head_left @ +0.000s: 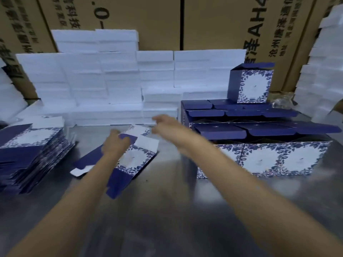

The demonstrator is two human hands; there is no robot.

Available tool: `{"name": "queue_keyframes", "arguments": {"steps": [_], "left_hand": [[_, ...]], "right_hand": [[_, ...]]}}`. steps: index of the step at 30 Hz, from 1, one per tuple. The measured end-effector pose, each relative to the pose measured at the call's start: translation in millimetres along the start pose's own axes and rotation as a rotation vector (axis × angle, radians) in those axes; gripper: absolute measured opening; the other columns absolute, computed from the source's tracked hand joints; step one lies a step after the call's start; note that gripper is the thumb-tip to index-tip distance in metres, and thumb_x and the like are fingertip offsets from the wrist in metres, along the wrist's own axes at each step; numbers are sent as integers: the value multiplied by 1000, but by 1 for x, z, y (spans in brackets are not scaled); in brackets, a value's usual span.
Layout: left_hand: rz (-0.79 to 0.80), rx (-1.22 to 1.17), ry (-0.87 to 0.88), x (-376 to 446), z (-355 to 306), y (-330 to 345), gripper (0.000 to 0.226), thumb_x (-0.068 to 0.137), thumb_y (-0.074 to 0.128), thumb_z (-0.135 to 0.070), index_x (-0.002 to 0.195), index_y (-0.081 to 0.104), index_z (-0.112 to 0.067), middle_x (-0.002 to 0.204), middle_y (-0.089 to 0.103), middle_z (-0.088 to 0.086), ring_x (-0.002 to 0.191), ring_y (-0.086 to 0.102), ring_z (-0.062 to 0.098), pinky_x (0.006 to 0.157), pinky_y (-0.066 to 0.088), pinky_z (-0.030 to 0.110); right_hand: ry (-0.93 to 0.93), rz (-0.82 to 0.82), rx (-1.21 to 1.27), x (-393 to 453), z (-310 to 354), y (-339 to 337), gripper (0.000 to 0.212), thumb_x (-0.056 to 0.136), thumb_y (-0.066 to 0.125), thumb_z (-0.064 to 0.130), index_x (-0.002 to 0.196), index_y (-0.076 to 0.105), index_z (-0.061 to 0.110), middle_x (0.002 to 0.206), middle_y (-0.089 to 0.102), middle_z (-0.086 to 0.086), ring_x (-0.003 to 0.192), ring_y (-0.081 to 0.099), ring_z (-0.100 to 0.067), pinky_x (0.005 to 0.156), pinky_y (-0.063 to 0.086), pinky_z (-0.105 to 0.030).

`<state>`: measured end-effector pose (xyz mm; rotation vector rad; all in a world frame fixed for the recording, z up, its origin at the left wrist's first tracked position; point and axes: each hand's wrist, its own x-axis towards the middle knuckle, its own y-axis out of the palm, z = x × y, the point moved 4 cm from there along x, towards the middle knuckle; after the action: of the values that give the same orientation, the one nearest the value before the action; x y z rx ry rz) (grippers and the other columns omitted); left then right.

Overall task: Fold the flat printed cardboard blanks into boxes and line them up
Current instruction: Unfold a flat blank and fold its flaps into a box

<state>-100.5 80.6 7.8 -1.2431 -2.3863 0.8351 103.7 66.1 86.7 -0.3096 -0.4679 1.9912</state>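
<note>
Your left hand (115, 143) pinches the flat blank (128, 156) on the desk (167, 210), just right of the blank stack (31, 154), to steady it for opening. Your right hand (167, 127) reaches to its far flap; the fingers look loosely spread, though blurred. The folded boxes (259, 145) stand further right.

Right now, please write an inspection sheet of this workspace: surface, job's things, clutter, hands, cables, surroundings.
Surface: grey metal table, shiny.
Job's things: stack of flat blanks at left; one flat blank in the middle; folded boxes in rows at right, flaps open; one single box on top of them.
Clutter: white foam blocks stacked behind.
Hands: left hand grips the flat blank; right hand blurred, above its far end.
Cables: nothing seen.
Surroundings: brown cartons with printed text.
</note>
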Motion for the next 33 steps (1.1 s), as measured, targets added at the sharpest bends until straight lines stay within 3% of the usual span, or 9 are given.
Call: {"name": "queue_keyframes", "arguments": {"steps": [4,6,9,16,18,20,24,29,33], "left_hand": [[-96,338,-130,12,77,-18,63,95,50,-48,143,38,-9,151,36,28,147,21,40,121,1,51],[-95,380,-127,16,90,-25,68,96,47,-53,147,34,-9,157,27,28,150,12,38,122,-3,53],[-108,405,-67,16,95,-25,67,97,44,-53,148,35,-10,155,33,23,148,21,38,122,5,54],[-217,302,-72,-5,87,-24,58,93,58,-41,142,50,-10,144,47,21,133,39,39,109,33,48],[-210,199,-72,-13,86,-20,35,92,58,-34,114,67,-10,118,65,19,110,57,39,98,45,47],[-158,-23,-59,-19,85,-16,20,92,59,-26,95,66,-8,91,70,11,79,65,34,79,56,43],[-162,-266,-50,-17,77,-21,17,94,65,-18,109,65,-10,102,66,8,85,61,24,76,51,35],[-304,-476,71,-31,58,-43,16,92,69,-15,108,68,-14,102,71,10,83,63,19,77,51,31],[-137,-619,164,-48,41,-50,13,95,65,-22,106,61,-27,77,75,-11,66,69,7,58,55,31]], "right_hand": [[168,23,-290,1,-81,62,35,102,45,29,131,55,11,147,51,-13,136,46,-29,106,38,-33],[168,30,-454,-2,-110,78,45,105,37,41,137,51,13,163,31,-11,153,22,-27,120,21,-41],[70,-23,-523,-4,-125,89,51,104,31,50,152,38,33,170,10,1,157,0,-19,122,4,-45],[94,-113,-291,-4,-126,82,59,102,35,61,154,40,32,168,19,8,155,6,-8,123,3,-36],[116,-140,-165,-7,-128,76,59,101,44,58,154,38,34,166,24,9,154,14,-11,126,10,-37],[150,-156,3,-11,-129,71,55,98,52,55,150,41,41,160,33,15,150,26,-13,124,20,-38],[149,-183,291,-14,-127,61,40,101,57,40,141,50,40,141,44,18,128,42,-5,102,33,-24],[141,-313,338,-15,-133,48,36,100,60,35,135,56,28,127,53,11,102,52,2,84,38,-18],[228,-233,611,-14,-133,51,55,83,67,63,131,59,37,133,57,16,121,55,-4,105,41,-29]]}}
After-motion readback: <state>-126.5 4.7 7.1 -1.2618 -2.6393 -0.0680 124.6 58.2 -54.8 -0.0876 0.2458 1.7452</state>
